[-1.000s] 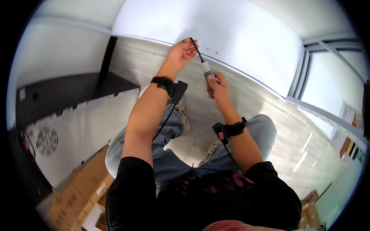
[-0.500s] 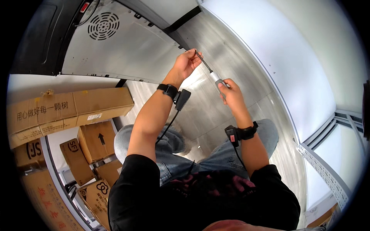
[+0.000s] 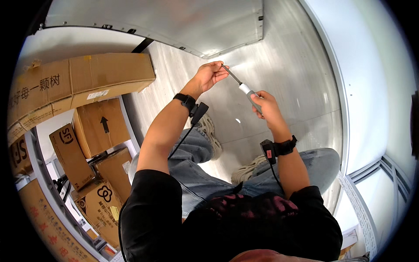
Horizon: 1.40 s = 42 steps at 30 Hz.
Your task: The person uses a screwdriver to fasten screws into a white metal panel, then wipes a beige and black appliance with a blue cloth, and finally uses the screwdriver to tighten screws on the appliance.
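Tip of screwdriver [image 3: 245,88] obscured at fingertips of left hand [image 3: 208,77]; firm pinch cannot be told, other fingers loosely curled. Metal panel [image 3: 174,19] cut off above. Screwdriver: slender dark shaft, white collar, grey handle; slants between hands, over floor [image 3: 301,96]. Right hand [image 3: 268,109] closed round handle. Count: one screwdriver, two hands, two black wristbands [image 3: 187,102], two shoes [image 3: 210,136].

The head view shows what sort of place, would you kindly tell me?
Probably a storeroom or workshop, judging by the brown cardboard cartons piled beside a grey metal rack and the large silvery metal panel ahead.
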{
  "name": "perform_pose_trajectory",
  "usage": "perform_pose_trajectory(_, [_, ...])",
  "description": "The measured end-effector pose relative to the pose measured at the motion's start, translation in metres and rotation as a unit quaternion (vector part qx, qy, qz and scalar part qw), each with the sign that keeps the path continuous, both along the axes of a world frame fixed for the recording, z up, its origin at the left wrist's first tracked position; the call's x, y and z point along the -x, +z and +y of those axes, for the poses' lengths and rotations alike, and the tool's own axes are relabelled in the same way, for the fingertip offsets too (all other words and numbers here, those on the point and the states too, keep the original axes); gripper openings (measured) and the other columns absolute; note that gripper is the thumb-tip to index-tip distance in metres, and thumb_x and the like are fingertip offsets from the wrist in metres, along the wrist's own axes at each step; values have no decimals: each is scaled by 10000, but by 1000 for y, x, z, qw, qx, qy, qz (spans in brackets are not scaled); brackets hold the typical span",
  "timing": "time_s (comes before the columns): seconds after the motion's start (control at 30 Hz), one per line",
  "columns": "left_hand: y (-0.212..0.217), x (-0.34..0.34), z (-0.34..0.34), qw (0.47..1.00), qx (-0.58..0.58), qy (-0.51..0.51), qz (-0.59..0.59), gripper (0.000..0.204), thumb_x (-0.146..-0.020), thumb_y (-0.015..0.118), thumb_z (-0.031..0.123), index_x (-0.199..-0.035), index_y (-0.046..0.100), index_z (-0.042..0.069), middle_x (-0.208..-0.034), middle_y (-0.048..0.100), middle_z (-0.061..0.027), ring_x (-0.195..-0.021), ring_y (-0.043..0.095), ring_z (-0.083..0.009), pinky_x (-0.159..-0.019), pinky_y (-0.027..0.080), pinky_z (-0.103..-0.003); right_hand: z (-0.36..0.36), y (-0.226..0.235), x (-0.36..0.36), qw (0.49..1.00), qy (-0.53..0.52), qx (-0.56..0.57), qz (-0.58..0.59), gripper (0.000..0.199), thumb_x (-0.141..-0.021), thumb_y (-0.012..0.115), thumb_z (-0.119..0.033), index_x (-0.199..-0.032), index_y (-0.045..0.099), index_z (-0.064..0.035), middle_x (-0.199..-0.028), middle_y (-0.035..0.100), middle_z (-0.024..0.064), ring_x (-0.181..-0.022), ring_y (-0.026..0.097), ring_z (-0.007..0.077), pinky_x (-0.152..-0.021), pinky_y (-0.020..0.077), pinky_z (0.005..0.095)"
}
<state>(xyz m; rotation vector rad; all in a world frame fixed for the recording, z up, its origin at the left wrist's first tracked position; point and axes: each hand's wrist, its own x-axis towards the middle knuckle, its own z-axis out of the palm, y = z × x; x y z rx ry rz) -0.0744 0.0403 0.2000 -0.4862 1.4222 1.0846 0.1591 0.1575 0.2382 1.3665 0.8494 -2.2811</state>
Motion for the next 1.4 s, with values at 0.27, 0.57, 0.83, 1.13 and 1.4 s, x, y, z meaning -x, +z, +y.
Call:
perform_pose_trajectory(0.27, [-33, 84, -68, 996, 69, -55, 30, 209, -1002, 405, 151, -1124, 506, 15, -999, 645, -103, -819, 650, -165, -752, 573, -288, -104, -43, 79, 1000, -4, -8, 26, 341, -895, 602, -282, -1074, 508, -7, -777, 567, 53, -635, 534, 111, -541, 430, 265])
perform_pose_trajectory(0.57, [-72, 130, -58, 993, 12, -107, 50, 256, -993, 434, 145, -1208, 524, 39, -943, 651, -51, -752, 614, -96, -688, 535, -240, -154, -84, 124, 991, -125, -6, 54, 299, -919, 572, -237, -1092, 470, -15, -764, 558, 53, -605, 517, 110, -552, 436, 265])
perform_pose_trajectory(0.83, [-94, 142, -64, 995, -38, -66, 62, 277, -983, 442, 133, -1206, 536, -3, -938, 661, -71, -741, 608, -101, -686, 524, -234, -164, -105, 142, 985, -157, -45, 49, 240, -904, 591, -225, -1041, 503, -49, -758, 564, 45, -616, 522, 105, -518, 430, 262])
perform_pose_trajectory(1.13, [-109, 150, -88, 993, -118, 9, -27, 301, -994, 427, 160, -1228, 526, -1, -951, 644, -51, -790, 588, -118, -743, 501, -271, -175, -100, 154, 981, -75, -181, 1, 255, -866, 625, -243, -998, 518, -53, -723, 592, 86, -656, 573, 199, -604, 429, 348])
perform_pose_trajectory(1.4, [-111, 151, -87, 988, -143, 37, -47, 308, -993, 429, 166, -1225, 530, -7, -938, 641, -33, -818, 588, -132, -757, 493, -281, -170, -90, 159, 970, -64, -236, 12, 256, -871, 618, -248, -1008, 508, -61, -709, 606, 118, -639, 592, 257, -594, 440, 367])
